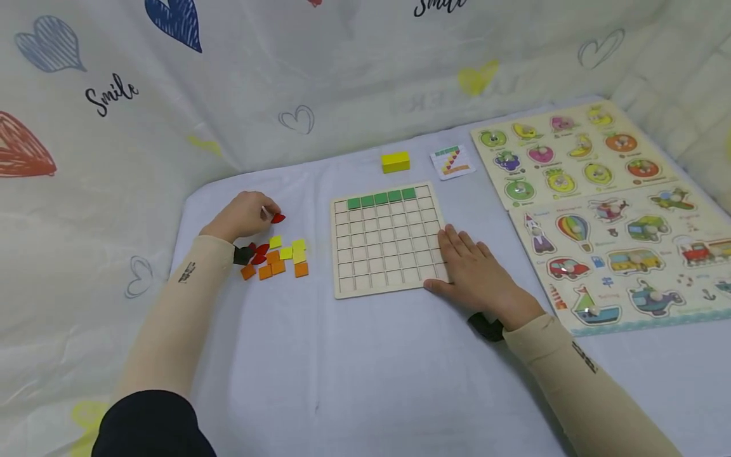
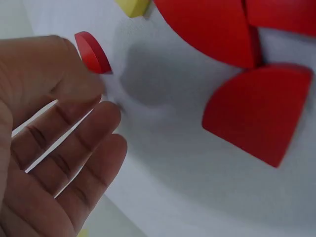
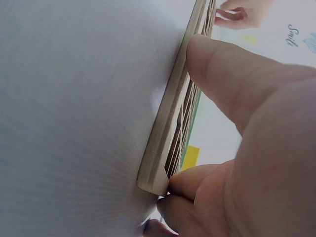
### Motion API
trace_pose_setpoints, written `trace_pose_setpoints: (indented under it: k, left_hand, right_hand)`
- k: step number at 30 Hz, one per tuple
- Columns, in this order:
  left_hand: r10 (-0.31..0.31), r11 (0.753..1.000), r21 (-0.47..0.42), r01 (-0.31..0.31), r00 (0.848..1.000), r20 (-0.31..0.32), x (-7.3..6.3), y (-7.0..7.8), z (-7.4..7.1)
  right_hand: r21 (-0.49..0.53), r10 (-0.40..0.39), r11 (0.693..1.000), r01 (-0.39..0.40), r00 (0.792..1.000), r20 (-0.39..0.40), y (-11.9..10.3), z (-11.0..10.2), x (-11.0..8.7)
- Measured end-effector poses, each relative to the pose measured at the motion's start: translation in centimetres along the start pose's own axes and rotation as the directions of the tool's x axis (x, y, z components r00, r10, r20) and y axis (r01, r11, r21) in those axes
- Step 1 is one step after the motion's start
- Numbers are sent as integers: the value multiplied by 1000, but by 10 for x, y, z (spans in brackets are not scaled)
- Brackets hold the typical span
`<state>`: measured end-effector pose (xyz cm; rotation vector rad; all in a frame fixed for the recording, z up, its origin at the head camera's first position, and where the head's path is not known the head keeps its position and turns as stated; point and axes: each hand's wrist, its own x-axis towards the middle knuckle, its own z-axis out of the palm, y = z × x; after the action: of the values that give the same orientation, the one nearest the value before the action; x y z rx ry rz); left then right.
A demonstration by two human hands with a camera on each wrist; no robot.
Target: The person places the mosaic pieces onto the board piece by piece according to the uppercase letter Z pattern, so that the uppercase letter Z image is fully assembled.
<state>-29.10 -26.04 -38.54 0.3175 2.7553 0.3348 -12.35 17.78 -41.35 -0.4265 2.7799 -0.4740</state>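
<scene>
My left hand (image 1: 244, 214) pinches a small red rounded piece (image 1: 278, 218) between thumb and finger. In the left wrist view that red piece (image 2: 94, 53) juts past the fingertips, while the other fingers hang loosely bent. Just below lie several loose red pieces (image 1: 259, 254), yellow squares (image 1: 287, 253) and orange squares (image 1: 277, 266). Fairly straight, the fingers of my right hand (image 1: 476, 276) rest along the right edge of a wooden grid board (image 1: 374, 294), its thumb at the lower corner. Several green squares (image 1: 381, 198) fill part of the board's top row.
Behind the board stand a yellow block (image 1: 396, 162) and a small pattern card (image 1: 453, 162). To the right lie a fruit puzzle board (image 1: 545, 152) and a vehicle puzzle board (image 1: 617, 254). A printed cloth (image 1: 342, 76) hangs behind the table.
</scene>
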Motion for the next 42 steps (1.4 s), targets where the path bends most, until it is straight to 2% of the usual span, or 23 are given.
trace_pose_setpoints:
  k: [10,21,27,33,39,42]
  left_hand:
    - [-7,1000,-21,8,999,37,-1,3,1]
    - [43,995,85,-42,999,-9,-1,4,2]
    - [45,998,56,-42,998,-53,0,10,5]
    - [75,997,22,-73,993,-93,11,35,9]
    - [129,992,27,-127,986,-106,27,75,10]
    - [185,983,17,-185,976,-113,35,96,13]
  right_hand:
    - [7,5,1000,-5,1000,1,0,1,-1]
    - [3,7,1000,-7,1000,2,-1,1,-1]
    - [2,7,1000,-7,1000,-2,1,1,-1]
    - [11,6,1000,-6,1000,-8,2,2,-1]
    - [11,8,1000,-8,1000,1,2,3,1]
    - [12,10,1000,-10,1000,8,2,3,1]
